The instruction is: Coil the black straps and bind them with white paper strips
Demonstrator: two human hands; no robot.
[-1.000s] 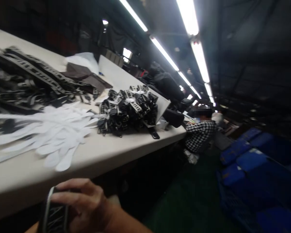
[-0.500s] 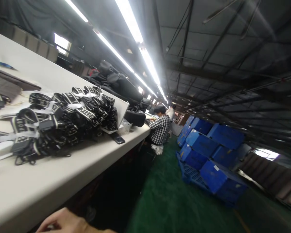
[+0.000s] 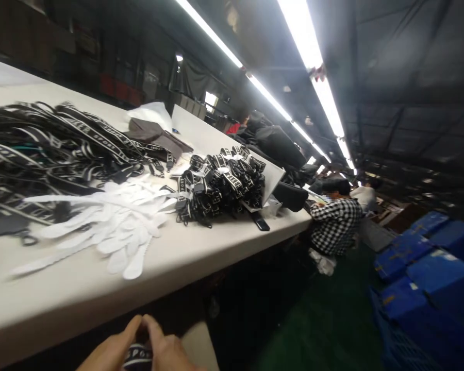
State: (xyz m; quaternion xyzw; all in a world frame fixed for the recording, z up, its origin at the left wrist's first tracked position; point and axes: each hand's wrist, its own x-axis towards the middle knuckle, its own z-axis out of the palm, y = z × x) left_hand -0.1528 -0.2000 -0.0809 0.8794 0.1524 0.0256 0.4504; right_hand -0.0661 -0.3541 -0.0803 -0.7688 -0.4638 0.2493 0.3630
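At the lower edge, in front of the table, my left hand (image 3: 110, 351) and my right hand (image 3: 168, 349) come together at the fingertips. Both are closed around a black webbing strap (image 3: 138, 354) with white lettering, part of which shows between them. Their lower parts are cut off by the frame. Above them on the table lie loose white strips (image 3: 119, 219), spread in a heap. Long black-and-white straps (image 3: 81, 134) are piled at the left. Farther along stands a stack of bundled straps (image 3: 224, 180), folded and wrapped with white bands.
The pale table (image 3: 170, 263) runs away to the right. A phone (image 3: 261, 222) lies near its edge, close to a white board (image 3: 274, 183) and black bags (image 3: 278, 139). A person in a checked shirt (image 3: 338, 221) works farther down. Blue bins (image 3: 441, 283) stand at the right.
The view has swung left, bringing the long strap pile and white strips into sight. Both hands now show with a strap between them; before, only one hand was partly visible.
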